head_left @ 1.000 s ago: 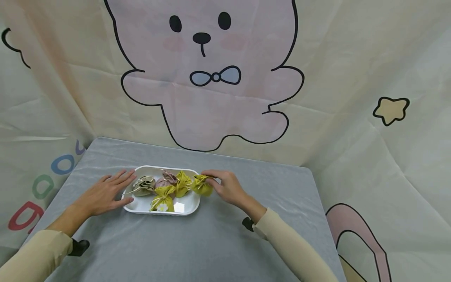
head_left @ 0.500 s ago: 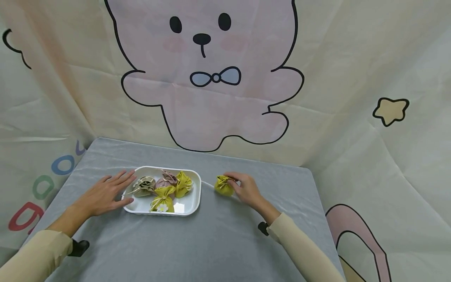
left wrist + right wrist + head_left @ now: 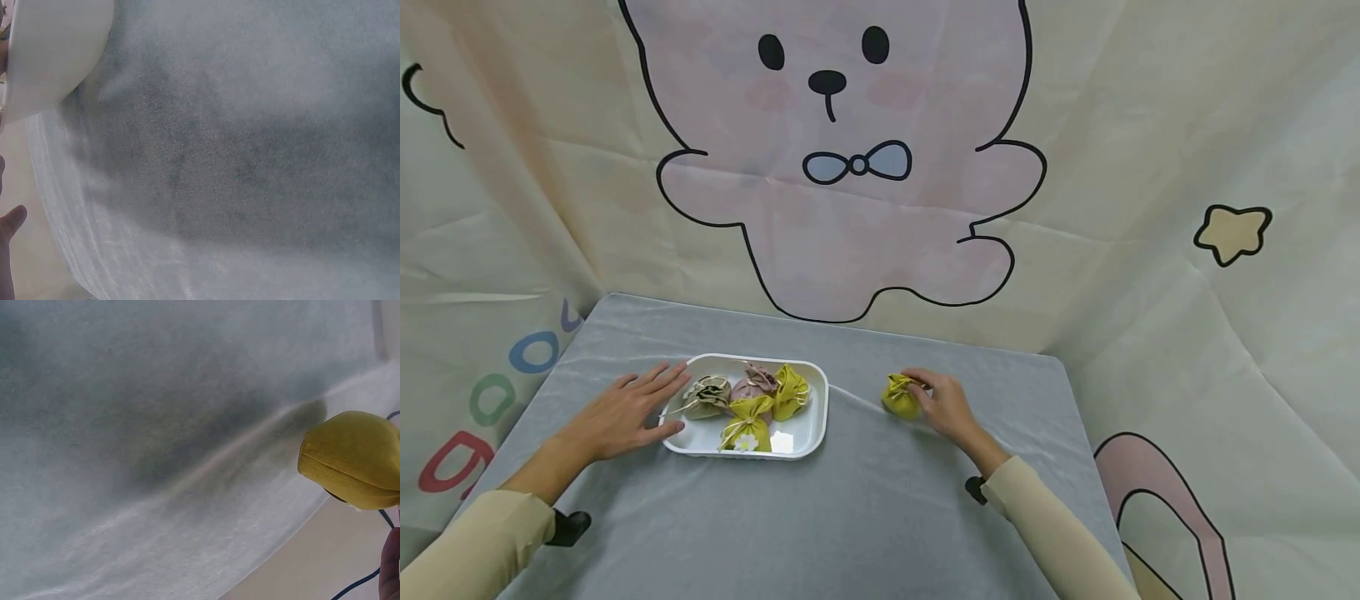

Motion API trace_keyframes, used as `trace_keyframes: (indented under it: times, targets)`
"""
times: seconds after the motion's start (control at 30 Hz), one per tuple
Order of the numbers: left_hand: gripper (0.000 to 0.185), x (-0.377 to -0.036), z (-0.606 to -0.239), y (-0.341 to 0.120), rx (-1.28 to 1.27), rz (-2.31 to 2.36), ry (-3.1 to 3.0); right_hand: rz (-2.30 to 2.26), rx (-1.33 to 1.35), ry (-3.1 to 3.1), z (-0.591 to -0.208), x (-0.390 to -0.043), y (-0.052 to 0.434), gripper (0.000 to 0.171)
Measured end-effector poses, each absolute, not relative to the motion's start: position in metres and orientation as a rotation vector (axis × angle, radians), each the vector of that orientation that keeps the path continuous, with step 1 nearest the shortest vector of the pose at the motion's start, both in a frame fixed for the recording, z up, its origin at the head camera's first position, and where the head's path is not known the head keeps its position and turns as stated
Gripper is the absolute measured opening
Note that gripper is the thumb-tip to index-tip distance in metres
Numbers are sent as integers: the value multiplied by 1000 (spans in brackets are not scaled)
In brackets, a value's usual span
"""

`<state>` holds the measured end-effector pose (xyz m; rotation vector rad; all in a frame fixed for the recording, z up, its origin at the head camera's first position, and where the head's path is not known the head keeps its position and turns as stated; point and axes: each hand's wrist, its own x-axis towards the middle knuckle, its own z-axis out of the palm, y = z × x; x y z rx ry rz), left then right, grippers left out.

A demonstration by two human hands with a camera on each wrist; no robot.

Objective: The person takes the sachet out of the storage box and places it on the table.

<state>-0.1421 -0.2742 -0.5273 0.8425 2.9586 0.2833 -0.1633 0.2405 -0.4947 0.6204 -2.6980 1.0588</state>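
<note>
My right hand (image 3: 946,406) pinches the gathered neck of a small yellow drawstring pouch (image 3: 899,397), to the right of a white tray (image 3: 815,433). In the right wrist view that pouch (image 3: 353,459) shows its rounded base close over the cloth. My left hand (image 3: 621,414) lies with straight fingers at the tray's left rim. In the tray sit a grey-green pouch (image 3: 707,398), a mauve pouch (image 3: 756,382), a yellow pouch (image 3: 791,392) at the right and another yellow pouch with a white flower (image 3: 748,423) in front. The left wrist view shows the tray's outer wall (image 3: 59,50).
A grey cloth (image 3: 820,525) covers the table, with a raised crease running right from the tray. Behind the table hangs a curtain (image 3: 1112,150) printed with a bear, and it also closes in both sides.
My right hand has carried the yellow pouch rightward, from over the tray's right edge to above the cloth beside it. My left hand and the tray have stayed in place.
</note>
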Motion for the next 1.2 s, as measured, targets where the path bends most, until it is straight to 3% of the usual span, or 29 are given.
trace_keyframes:
  times: [0.6,1.2]
  targets:
    - [79,-142,-528,-274,904,307,2991,976,466,-2805,-505,-169,251,25]
    - [79,-142,-526,-274,901,293,2989,977,543,-2833,-501,-172,253,36]
